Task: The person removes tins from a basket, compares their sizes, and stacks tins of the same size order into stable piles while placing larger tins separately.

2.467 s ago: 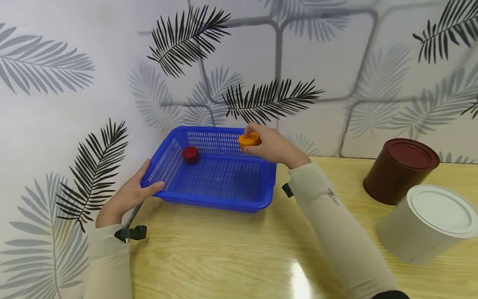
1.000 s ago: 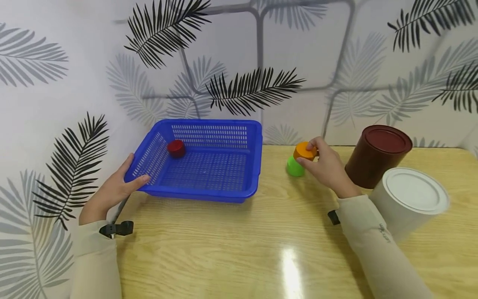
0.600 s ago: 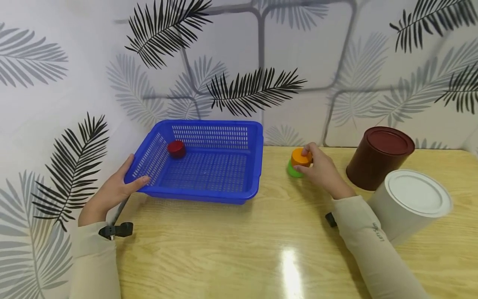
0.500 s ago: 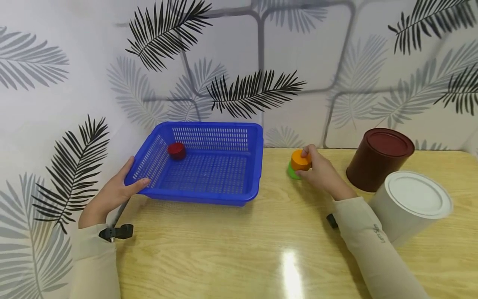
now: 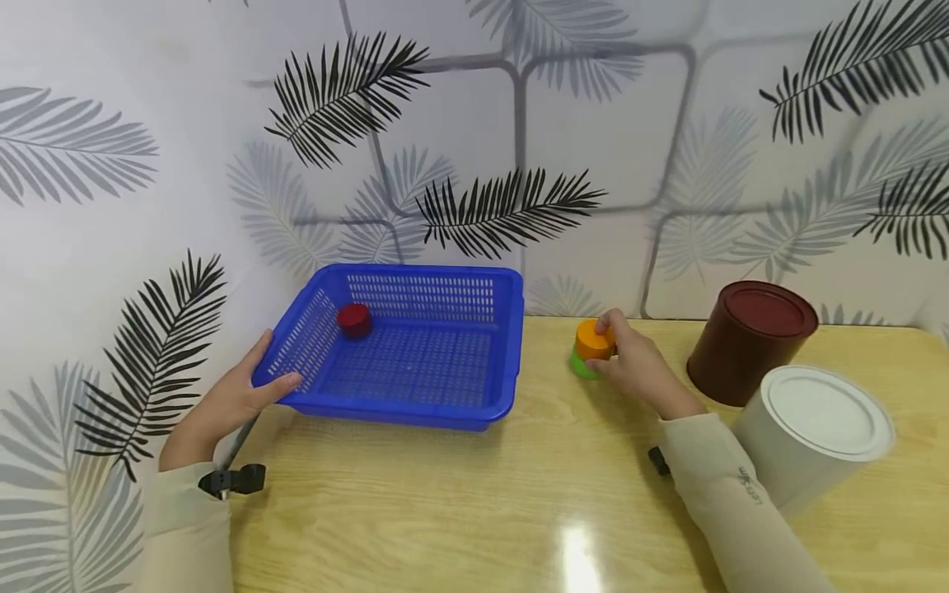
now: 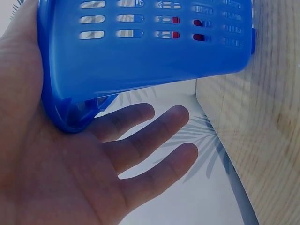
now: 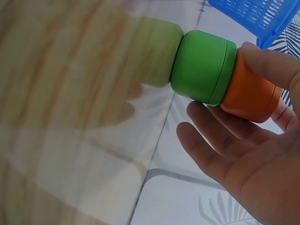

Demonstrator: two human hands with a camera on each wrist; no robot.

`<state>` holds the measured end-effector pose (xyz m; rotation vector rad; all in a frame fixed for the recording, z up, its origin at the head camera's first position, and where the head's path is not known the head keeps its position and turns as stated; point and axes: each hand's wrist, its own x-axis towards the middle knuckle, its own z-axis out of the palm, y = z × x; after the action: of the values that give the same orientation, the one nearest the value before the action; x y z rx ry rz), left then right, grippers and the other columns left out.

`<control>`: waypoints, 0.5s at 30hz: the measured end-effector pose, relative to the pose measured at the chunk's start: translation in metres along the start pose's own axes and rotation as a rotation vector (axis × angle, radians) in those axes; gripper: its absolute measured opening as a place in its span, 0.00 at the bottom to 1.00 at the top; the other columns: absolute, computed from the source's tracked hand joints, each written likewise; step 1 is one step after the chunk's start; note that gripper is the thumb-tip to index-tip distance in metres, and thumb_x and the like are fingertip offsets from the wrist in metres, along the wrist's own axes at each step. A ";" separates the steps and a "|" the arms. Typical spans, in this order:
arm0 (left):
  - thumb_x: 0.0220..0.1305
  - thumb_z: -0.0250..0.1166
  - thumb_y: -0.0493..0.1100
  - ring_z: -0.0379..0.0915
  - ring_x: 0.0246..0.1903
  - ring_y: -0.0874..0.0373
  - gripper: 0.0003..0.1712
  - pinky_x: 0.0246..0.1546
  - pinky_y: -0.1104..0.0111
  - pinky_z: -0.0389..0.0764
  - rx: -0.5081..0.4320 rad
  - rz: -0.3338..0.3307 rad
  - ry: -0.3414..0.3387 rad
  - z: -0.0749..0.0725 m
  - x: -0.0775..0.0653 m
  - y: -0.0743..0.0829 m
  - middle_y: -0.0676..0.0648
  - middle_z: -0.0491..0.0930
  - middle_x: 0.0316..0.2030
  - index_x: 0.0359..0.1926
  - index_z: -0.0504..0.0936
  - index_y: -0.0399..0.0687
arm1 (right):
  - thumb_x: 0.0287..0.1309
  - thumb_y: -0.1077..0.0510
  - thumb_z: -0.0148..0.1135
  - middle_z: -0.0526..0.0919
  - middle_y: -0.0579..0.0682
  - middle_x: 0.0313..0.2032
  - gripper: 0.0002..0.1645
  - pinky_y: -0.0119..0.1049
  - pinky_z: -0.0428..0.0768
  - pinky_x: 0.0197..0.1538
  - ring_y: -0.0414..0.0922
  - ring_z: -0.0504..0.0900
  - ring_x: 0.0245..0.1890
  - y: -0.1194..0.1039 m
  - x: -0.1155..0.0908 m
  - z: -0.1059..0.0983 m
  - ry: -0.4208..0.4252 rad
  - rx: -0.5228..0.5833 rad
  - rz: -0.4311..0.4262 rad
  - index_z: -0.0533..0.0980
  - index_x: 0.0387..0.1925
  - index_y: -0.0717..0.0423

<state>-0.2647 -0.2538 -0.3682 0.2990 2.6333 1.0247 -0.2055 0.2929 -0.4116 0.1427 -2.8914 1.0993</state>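
My right hand (image 5: 636,368) pinches a small round orange jar (image 5: 595,339) between thumb and fingers. That jar sits on top of a similar green jar (image 5: 583,365), which stands on the table right of the basket. In the right wrist view, the green jar (image 7: 204,68) meets the orange jar (image 7: 248,91) end to end, and the lower fingers reach beside the green one. My left hand (image 5: 230,403) rests at the near left corner of a blue plastic basket (image 5: 415,412), thumb lying across the rim. Its other fingers (image 6: 154,171) stretch out straight beneath the basket in the left wrist view.
Inside the basket, a small dark red jar (image 5: 354,320) stands at the back left. A large brown canister (image 5: 749,350) and a white canister (image 5: 811,436) stand to the right, close to my right forearm. A leaf-patterned wall (image 5: 586,272) borders the table behind.
My right hand has carried the orange jar from over the basket's right side rightward and lowered it onto the green jar, shifting slightly left. The left hand stays at the basket corner.
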 end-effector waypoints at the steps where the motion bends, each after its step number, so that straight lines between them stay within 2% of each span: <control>1: 0.71 0.60 0.63 0.44 0.71 0.25 0.61 0.66 0.33 0.52 -0.004 0.003 0.005 0.000 -0.001 -0.001 0.23 0.39 0.75 0.79 0.25 0.47 | 0.63 0.62 0.69 0.77 0.69 0.52 0.28 0.56 0.76 0.49 0.61 0.78 0.43 -0.001 0.001 0.001 -0.002 -0.001 -0.005 0.60 0.54 0.57; 4: 0.70 0.60 0.63 0.44 0.71 0.25 0.61 0.65 0.33 0.52 -0.011 0.007 0.020 0.000 -0.002 -0.005 0.23 0.40 0.75 0.79 0.25 0.46 | 0.63 0.60 0.70 0.74 0.71 0.57 0.33 0.59 0.76 0.53 0.64 0.78 0.48 -0.001 0.002 0.001 -0.022 0.010 -0.005 0.59 0.59 0.58; 8: 0.69 0.61 0.64 0.48 0.71 0.25 0.62 0.65 0.34 0.55 -0.026 0.027 0.039 0.003 0.001 -0.007 0.24 0.43 0.75 0.80 0.27 0.46 | 0.61 0.53 0.72 0.64 0.76 0.65 0.49 0.67 0.71 0.57 0.72 0.71 0.59 -0.001 -0.002 -0.008 -0.036 0.042 0.011 0.52 0.73 0.57; 11: 0.68 0.62 0.63 0.49 0.71 0.26 0.62 0.66 0.35 0.55 -0.042 0.047 0.050 0.004 0.003 -0.008 0.24 0.46 0.74 0.80 0.28 0.47 | 0.61 0.48 0.73 0.58 0.79 0.68 0.59 0.70 0.68 0.58 0.74 0.65 0.63 -0.007 -0.008 -0.022 -0.003 0.031 0.008 0.45 0.79 0.58; 15: 0.68 0.64 0.62 0.47 0.71 0.27 0.62 0.67 0.36 0.53 -0.071 0.055 0.054 0.002 0.003 -0.009 0.24 0.46 0.75 0.81 0.29 0.47 | 0.63 0.44 0.70 0.59 0.77 0.67 0.57 0.72 0.67 0.57 0.74 0.64 0.63 -0.033 -0.012 -0.038 0.098 -0.013 -0.056 0.47 0.79 0.60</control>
<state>-0.2676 -0.2581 -0.3763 0.3337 2.6428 1.1574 -0.1902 0.2942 -0.3627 0.1634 -2.7896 1.0482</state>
